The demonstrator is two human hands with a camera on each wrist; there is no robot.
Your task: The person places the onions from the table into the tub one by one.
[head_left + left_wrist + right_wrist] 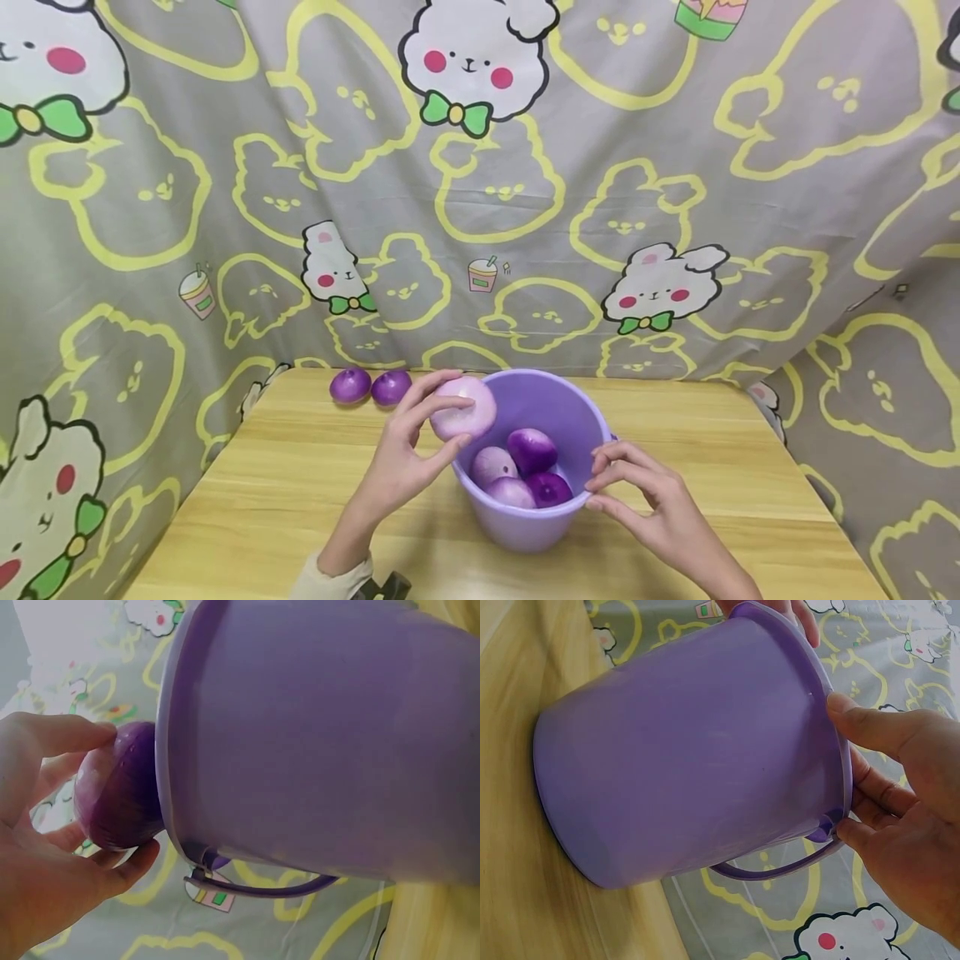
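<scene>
We saw the left hand point(405, 458) holding an onion point(463, 407) between its thumb and fingers, at the left of the mouth of the bucket point(525, 532). From above, that onion looked pale; in the left wrist view it showed a darker purple side, right by the rim. We could not tell whether the two touched. The right hand point(660, 504) pinched the bucket's rim on the right, near one end of the handle point(769, 874). Inside we counted four more: two pale onions point(492, 465) on the left and two dark onions point(532, 451) on the right. Two purple onions point(350, 386) lay side by side near the far edge of the table point(285, 483), left of the bucket, which stood upright on the wood. Behind it all we had a grey curtain point(525, 200), printed with white rabbits and yellow outlines.
</scene>
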